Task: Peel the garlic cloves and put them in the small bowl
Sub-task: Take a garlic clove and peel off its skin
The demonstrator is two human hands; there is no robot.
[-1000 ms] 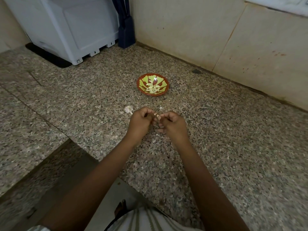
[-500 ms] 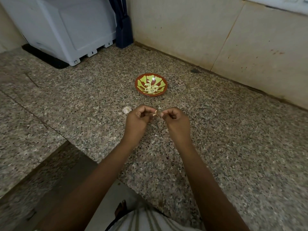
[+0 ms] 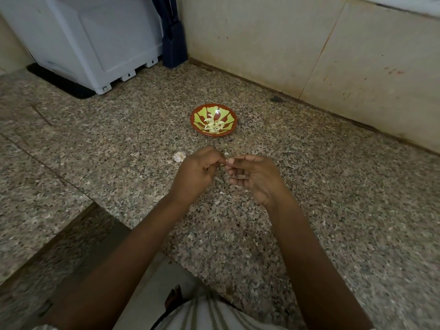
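A small red bowl (image 3: 232, 117) with a green leaf pattern stands on the granite counter, with several pale peeled garlic cloves (image 3: 213, 125) inside. Nearer to me, my left hand (image 3: 195, 173) and my right hand (image 3: 253, 177) meet above the counter. Their fingertips pinch a small garlic clove (image 3: 228, 160) between them; most of it is hidden by the fingers. My right palm is turned up, and a sliver of something pale lies on its curled fingers. A whitish piece of garlic or skin (image 3: 179, 156) lies on the counter just left of my left hand.
A white appliance (image 3: 95, 41) on a black mat stands at the back left, with a dark blue object (image 3: 173, 39) beside it in the corner. A beige wall (image 3: 309, 51) runs behind the bowl. The counter edge (image 3: 107, 217) steps down at the lower left. Small skin flakes dot the counter.
My right hand has turned palm up and opened its lower fingers a little. Both hands stay joined at the clove, at the same distance from the bowl.
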